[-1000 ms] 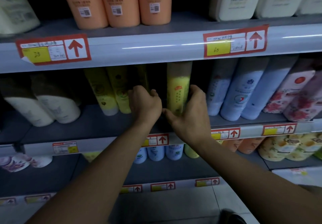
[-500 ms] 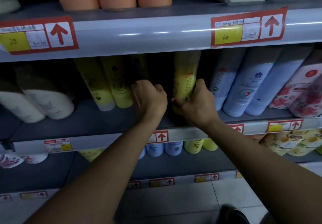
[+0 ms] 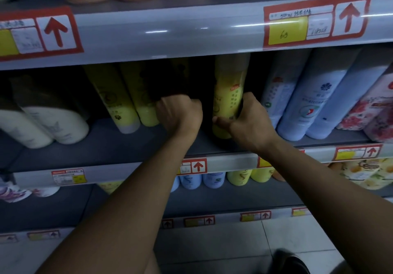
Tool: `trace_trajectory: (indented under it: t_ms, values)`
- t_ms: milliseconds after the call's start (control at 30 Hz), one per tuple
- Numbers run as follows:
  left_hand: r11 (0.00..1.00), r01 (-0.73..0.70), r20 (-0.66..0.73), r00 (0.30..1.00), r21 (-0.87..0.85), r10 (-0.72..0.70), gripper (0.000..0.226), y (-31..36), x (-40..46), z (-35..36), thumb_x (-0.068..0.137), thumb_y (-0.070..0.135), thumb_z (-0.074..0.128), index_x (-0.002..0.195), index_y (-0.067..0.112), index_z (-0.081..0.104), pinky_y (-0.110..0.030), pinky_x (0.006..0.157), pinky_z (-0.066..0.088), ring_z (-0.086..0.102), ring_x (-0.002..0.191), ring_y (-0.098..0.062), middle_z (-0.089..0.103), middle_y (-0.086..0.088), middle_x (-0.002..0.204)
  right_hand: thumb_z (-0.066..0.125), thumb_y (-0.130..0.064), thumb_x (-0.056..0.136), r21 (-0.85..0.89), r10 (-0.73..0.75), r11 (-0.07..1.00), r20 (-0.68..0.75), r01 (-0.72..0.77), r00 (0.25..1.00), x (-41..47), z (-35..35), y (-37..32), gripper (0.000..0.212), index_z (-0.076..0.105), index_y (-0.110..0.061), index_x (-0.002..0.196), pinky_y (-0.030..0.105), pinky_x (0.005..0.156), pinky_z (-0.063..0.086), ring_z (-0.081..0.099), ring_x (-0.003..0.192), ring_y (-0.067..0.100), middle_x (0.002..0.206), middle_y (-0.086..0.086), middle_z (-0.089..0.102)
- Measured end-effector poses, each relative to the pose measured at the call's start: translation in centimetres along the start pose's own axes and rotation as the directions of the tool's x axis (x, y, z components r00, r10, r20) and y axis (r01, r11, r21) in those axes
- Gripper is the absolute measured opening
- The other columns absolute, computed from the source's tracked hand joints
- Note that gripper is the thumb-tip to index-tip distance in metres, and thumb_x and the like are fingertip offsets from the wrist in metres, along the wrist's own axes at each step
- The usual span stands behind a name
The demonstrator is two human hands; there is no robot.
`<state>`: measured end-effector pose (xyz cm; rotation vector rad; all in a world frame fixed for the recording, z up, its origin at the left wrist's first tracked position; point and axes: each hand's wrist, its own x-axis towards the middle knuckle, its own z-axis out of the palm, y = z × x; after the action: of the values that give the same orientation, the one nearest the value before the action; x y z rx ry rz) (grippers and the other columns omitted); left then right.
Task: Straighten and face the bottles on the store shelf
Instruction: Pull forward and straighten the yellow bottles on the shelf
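- Head view: right hand [image 3: 246, 122] wraps the yellow bottle [image 3: 228, 94] low down, thumb across its front, fingers round the far side, on the middle shelf [image 3: 106, 146].
- Left hand [image 3: 179, 114] is curled shut in the dark gap left of it; whether it grips anything back there, I cannot tell.
- Risk one: the hold sits low on a tall bottle, so a quick twist could tip the top into the shelf lip above.
- Risk two: blue bottles [image 3: 306, 103] stand just beside the right knuckles, already leaning; a nudge could topple them.
- Risk three: left wrist is close to the yellow pair [image 3: 127, 99], easily knocked when the hand withdraws.
- Label looks turned off-front, so I judge facing unfinished.
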<state>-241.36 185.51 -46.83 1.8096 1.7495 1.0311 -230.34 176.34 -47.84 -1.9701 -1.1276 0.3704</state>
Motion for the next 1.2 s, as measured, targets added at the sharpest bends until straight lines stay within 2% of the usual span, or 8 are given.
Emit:
trace_trajectory:
  t_ms: [100,233,367,467,533,667,900,1200]
  values:
    - [0.994,-0.071,0.068,0.995,-0.078,0.076,0.018,-0.4,0.1,-0.2,0.097,0.017,0.066,0.104,0.002,0.069,-0.022,0.058,0.039,0.052,0.084,-0.016,0.052,-0.001,0.086,0.088,-0.038,0.079,-0.009,-0.002,1.000,-0.005,0.002,1.000,0.0,-0.2,0.0,0.058,0.042,-0.020,0.109,0.032,0.081,0.047,0.058,0.099,0.018,0.107,-0.002,0.060]
    - [0.975,-0.135,0.140,0.977,-0.175,0.160,0.019,-1.2,0.3,-1.2,0.094,0.021,0.070,0.085,0.005,0.070,-0.024,0.064,0.044,0.061,0.079,-0.017,0.060,0.001,0.081,0.088,-0.037,0.079,-0.009,-0.014,1.000,-0.004,0.014,1.000,-0.3,-0.5,0.0,0.059,0.042,-0.020,0.109,0.031,0.078,0.044,0.058,0.098,0.019,0.107,-0.002,0.059]
    - [0.969,-0.176,0.196,0.958,-0.172,0.209,0.047,-2.2,0.3,-2.3,0.090,0.033,0.075,0.057,0.019,0.046,-0.017,0.043,0.028,0.045,0.051,-0.008,0.046,0.005,0.057,0.088,-0.037,0.079,-0.018,-0.036,0.999,-0.022,0.036,0.999,-0.6,-0.5,0.0,0.058,0.045,-0.018,0.112,0.034,0.079,0.048,0.063,0.102,0.022,0.110,0.002,0.065]
    - [0.962,-0.196,0.204,0.951,-0.189,0.233,0.043,-2.7,-0.2,-3.2,0.087,0.039,0.078,0.069,0.017,0.046,-0.027,0.052,0.035,0.053,0.065,-0.016,0.053,-0.001,0.071,0.088,-0.036,0.079,-0.020,-0.046,0.999,-0.046,0.045,0.998,-0.8,-0.2,-0.1,0.056,0.046,-0.019,0.111,0.034,0.081,0.049,0.065,0.106,0.025,0.114,0.004,0.067]
    - [0.956,-0.209,0.222,0.942,-0.204,0.253,0.040,-2.9,-0.7,-3.8,0.083,0.041,0.081,0.086,0.015,0.051,-0.036,0.066,0.052,0.063,0.085,-0.023,0.062,-0.007,0.091,0.088,-0.035,0.079,-0.010,-0.044,0.999,-0.060,0.043,0.997,-0.9,0.0,-0.1,0.055,0.046,-0.020,0.111,0.033,0.080,0.048,0.065,0.106,0.025,0.113,0.003,0.067]
    - [0.937,-0.233,0.234,0.926,-0.260,0.295,0.056,-3.5,-1.5,-5.0,0.071,0.048,0.080,0.105,0.015,0.053,-0.050,0.081,0.060,0.066,0.098,-0.025,0.066,-0.005,0.103,0.088,-0.034,0.078,0.015,-0.043,0.999,-0.076,0.044,0.996,-1.0,0.2,-0.2,0.054,0.051,-0.017,0.114,0.037,0.082,0.053,0.067,0.103,0.023,0.110,0.001,0.069]
    - [0.911,-0.287,0.244,0.900,-0.294,0.362,0.052,-5.1,-2.3,-7.4,0.082,0.029,0.084,0.118,0.022,0.047,-0.042,0.083,0.060,0.066,0.095,-0.007,0.062,0.016,0.100,0.089,-0.031,0.077,0.073,-0.125,0.989,-0.001,0.125,0.992,-1.9,1.2,-0.9,0.062,0.053,-0.018,0.126,0.025,0.080,0.052,0.064,0.097,0.009,0.108,-0.010,0.065]
    - [0.922,-0.280,0.230,0.911,-0.266,0.343,0.058,-8.3,-1.2,-10.5,0.082,0.032,0.084,0.127,0.024,0.048,-0.032,0.083,0.060,0.068,0.099,-0.004,0.069,0.009,0.113,0.090,-0.029,0.077,0.143,-0.198,0.972,0.064,0.188,0.978,-2.3,4.1,-2.2,0.067,0.053,-0.021,0.132,0.011,0.078,0.049,0.060,0.087,-0.014,0.102,-0.021,0.064]
